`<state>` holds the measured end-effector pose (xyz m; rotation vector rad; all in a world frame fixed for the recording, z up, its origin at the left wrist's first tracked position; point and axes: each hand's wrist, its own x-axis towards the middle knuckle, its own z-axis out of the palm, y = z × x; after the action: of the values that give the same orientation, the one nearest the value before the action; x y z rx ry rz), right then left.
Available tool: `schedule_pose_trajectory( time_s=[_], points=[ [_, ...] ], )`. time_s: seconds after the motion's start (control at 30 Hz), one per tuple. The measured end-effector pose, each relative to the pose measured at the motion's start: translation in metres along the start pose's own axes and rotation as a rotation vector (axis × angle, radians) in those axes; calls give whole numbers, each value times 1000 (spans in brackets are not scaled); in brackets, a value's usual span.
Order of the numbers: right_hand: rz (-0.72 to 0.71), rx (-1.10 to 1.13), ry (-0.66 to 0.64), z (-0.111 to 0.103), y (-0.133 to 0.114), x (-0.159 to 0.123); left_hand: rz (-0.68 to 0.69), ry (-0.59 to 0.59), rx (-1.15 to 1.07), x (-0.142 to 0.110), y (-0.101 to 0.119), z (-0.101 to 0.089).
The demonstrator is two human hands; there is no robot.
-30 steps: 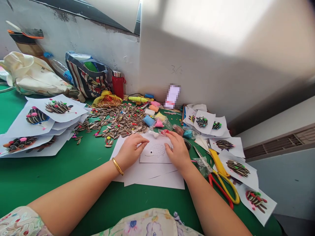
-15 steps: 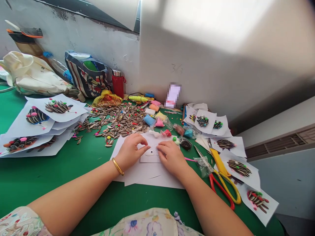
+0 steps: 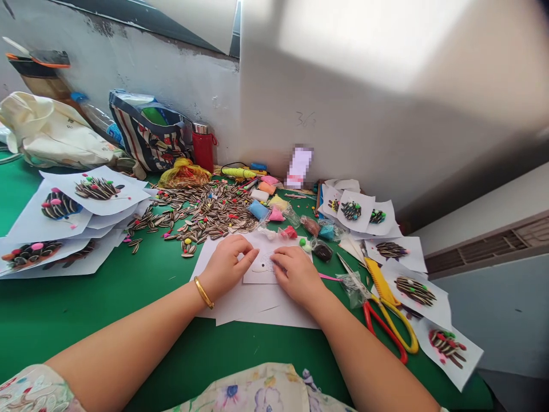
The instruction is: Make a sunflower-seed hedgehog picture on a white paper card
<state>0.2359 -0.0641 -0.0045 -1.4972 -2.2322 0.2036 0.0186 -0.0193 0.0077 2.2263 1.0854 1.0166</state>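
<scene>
A small white sheet with a line drawing (image 3: 262, 276) lies on larger white paper (image 3: 249, 312). A black dot (image 3: 263, 265) marks the drawing, which looks like an animal's head outline. At its left edge my left hand (image 3: 227, 264) curls, thumb and forefinger drawn together. My right hand (image 3: 295, 273) rests over the right side of the sheet with its fingertips pinched. Whatever either pinch holds is too small to make out. Just beyond the hands are lumps of modelling clay: red (image 3: 288, 232), black (image 3: 322, 250) and others in plastic wrap.
Sunflower seeds (image 3: 214, 209) spread in a heap behind my left hand. Scissors (image 3: 377, 309) and a yellow cutter (image 3: 381, 280) lie at the right. Seed-covered hedgehog pictures (image 3: 100, 187) are stacked left, more (image 3: 415, 292) at right. Bags (image 3: 150, 134) and a red flask (image 3: 203, 150) stand behind.
The view has shifted slightly. My left thumb has lifted a little toward the forefinger, away from the drawing. My right hand stays nearly in place.
</scene>
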Motion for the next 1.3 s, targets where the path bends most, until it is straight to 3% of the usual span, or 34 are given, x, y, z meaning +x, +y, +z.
schedule_pose_trajectory(
  time_s=[0.63, 1.0, 1.3],
  points=[
    [29, 4, -31, -2, 0, 3, 0, -66, 6, 2, -5, 2],
    [42, -22, -44, -2, 0, 3, -9, -43, 0, 4, -4, 2],
    [37, -35, 0, 1, 2, 6, 11, -76, 23, 4, -8, 2]
  ],
)
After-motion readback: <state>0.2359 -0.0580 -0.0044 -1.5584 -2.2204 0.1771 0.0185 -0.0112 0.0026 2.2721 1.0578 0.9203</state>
